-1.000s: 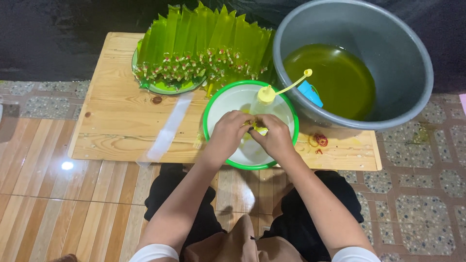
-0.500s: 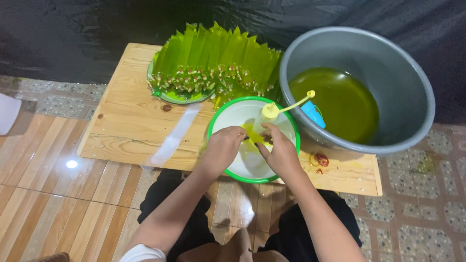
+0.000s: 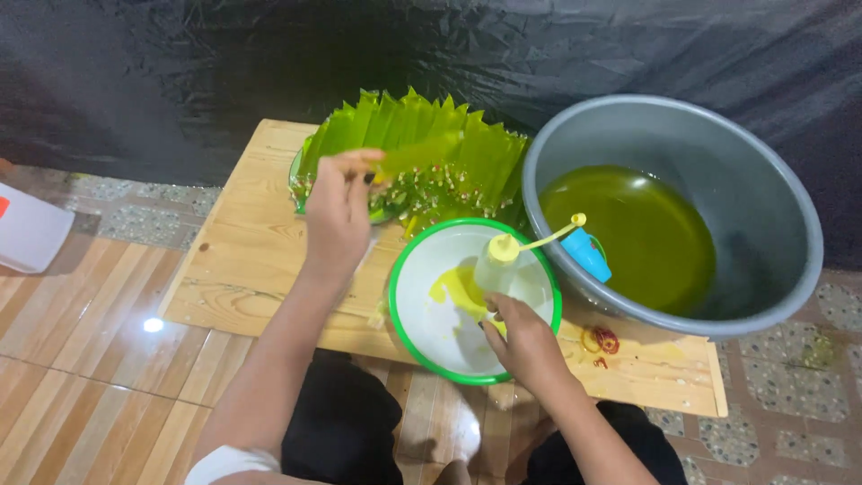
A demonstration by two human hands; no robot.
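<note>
A: Left hand (image 3: 337, 211) over the leaf stack (image 3: 422, 148) at the desk's (image 3: 251, 269) far edge, grip pinched on one green leaf strip (image 3: 417, 154).

B: Handling?

A: Judged light, limp, tears easily; hold near its end. Right hand (image 3: 525, 341) rests in the white bowl (image 3: 440, 328), fingers curled; whether it holds anything, cannot tell.

bowl (image 3: 422, 323) on the table (image 3: 242, 260), leaves (image 3: 431, 144) behind it, basin (image 3: 772, 224) to its right.

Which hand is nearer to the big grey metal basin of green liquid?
Right. The right hand rests in the white green-rimmed bowl beside the big grey metal basin; the left hand is farther away, holding a green leaf strip.
</note>
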